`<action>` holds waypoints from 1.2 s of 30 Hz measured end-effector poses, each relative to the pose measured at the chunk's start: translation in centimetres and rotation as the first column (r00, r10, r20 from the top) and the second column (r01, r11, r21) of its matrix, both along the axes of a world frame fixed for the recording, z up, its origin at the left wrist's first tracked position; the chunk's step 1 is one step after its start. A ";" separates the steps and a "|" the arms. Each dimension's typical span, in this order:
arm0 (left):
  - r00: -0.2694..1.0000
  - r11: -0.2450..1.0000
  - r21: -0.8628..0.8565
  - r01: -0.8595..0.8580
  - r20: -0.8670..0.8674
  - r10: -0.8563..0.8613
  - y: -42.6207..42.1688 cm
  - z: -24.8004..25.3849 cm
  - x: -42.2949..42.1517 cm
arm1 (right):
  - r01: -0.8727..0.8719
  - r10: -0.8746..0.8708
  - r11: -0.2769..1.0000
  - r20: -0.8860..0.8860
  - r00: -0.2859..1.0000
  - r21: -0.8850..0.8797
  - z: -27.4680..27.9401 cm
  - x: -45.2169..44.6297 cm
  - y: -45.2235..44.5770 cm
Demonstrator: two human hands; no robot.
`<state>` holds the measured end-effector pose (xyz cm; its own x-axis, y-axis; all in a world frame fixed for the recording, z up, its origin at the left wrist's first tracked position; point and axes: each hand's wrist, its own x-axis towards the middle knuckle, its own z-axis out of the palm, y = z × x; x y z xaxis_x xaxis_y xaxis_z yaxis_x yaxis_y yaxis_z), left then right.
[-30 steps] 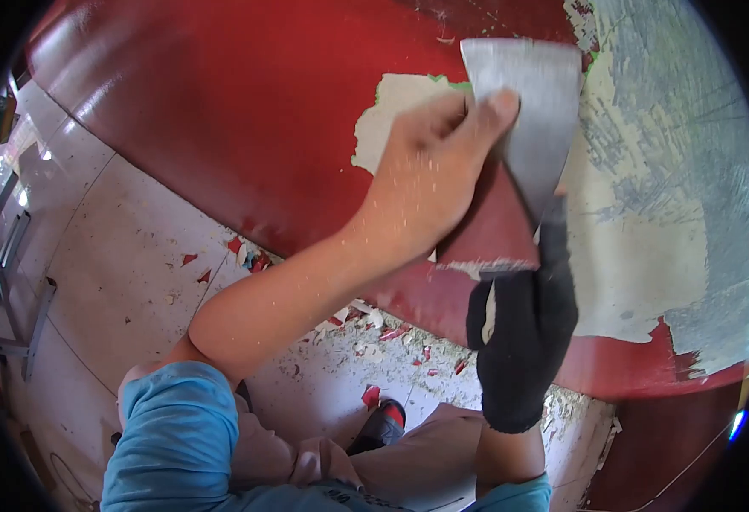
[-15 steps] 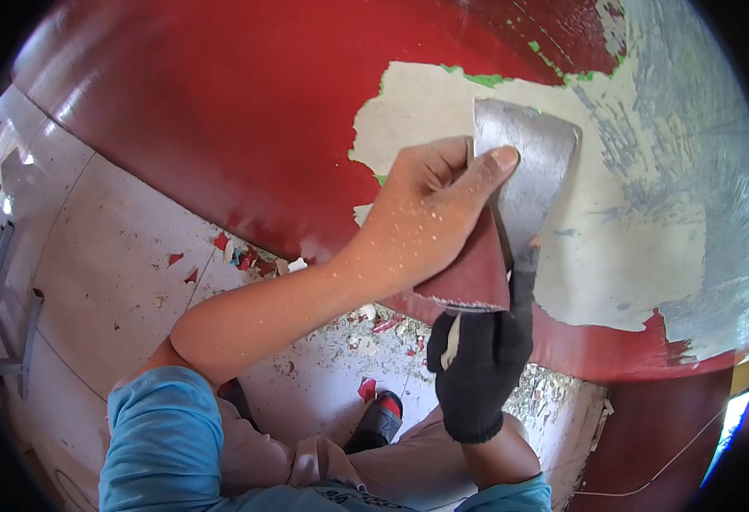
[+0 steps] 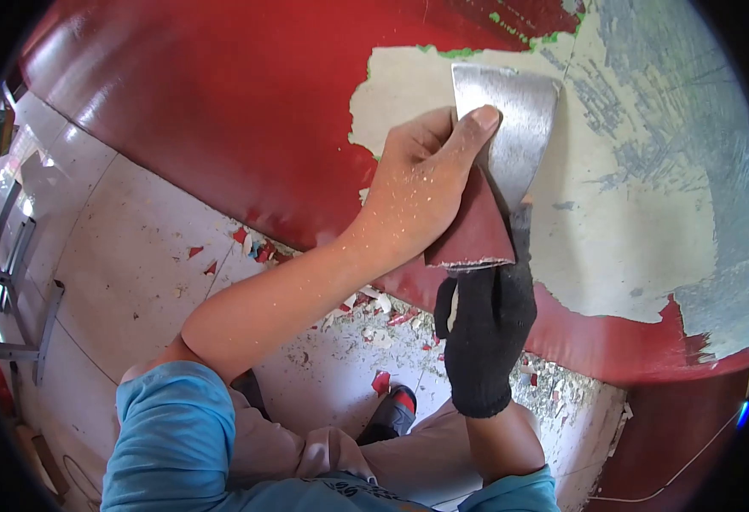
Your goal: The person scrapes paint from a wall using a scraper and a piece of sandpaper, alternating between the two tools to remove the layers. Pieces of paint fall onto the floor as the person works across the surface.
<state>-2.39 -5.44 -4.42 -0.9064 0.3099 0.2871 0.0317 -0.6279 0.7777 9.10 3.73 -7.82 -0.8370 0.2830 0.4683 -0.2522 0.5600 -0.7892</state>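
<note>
My left hand (image 3: 430, 171), bare and dusted with pale specks, pinches the side of a wide metal scraper blade (image 3: 519, 107), thumb on top. A dark red folded sheet (image 3: 477, 226) with a frayed lower edge hangs between that hand and the blade. Below it, my right hand (image 3: 490, 333) in a black glove is closed round the scraper's handle, which is mostly hidden; one fingertip lies along the blade's lower part. Behind the blade is a curved red surface (image 3: 221, 111) with a bare cream patch (image 3: 622, 247) that has torn edges, green bits and grey streaks.
Red and white flakes (image 3: 381, 381) litter the pale tiled floor (image 3: 127, 256) along the surface's lower edge. A metal frame (image 3: 46, 333) stands at the far left. My shoe (image 3: 391, 414) is below the hands. A thin cable (image 3: 690, 469) runs at the lower right.
Both hands, with the scraper and red sheet, have moved left in view since the first frame. Compared with the middle frame they sit somewhat higher. The camera view has also shifted.
</note>
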 end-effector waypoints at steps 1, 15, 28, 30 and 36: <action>1.000 1.000 -0.018 -0.022 -0.007 0.022 -0.1 0.2 0.0 | -0.008 0.008 1.000 -0.011 1.000 0.002 0.4 -0.3 -0.3; 0.998 0.994 -0.083 0.068 0.018 -0.066 -1.6 0.1 -1.2 | 0.020 0.004 0.923 0.060 0.998 -0.384 1.9 -0.9 -3.6; 0.985 0.987 0.033 -0.158 -0.069 0.160 -0.6 -0.5 -1.0 | 0.042 -0.035 0.939 0.025 0.999 -0.341 0.1 -0.7 -4.0; 0.983 0.987 -0.068 -0.148 -0.121 0.139 -1.2 -0.2 -1.6 | 0.046 -0.042 0.991 0.037 0.998 -0.126 0.4 -1.2 -2.9; 0.999 1.000 -0.010 0.009 0.033 -0.009 -1.1 -0.5 -0.7 | 0.037 -0.033 0.995 -0.050 0.998 0.090 -0.5 -0.9 -2.3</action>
<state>-3.05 -6.54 -4.96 -0.9127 0.3205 0.2537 0.0001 -0.6204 0.7843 8.17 1.42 -8.35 -0.8032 0.2662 0.5330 -0.2677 0.6380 -0.7220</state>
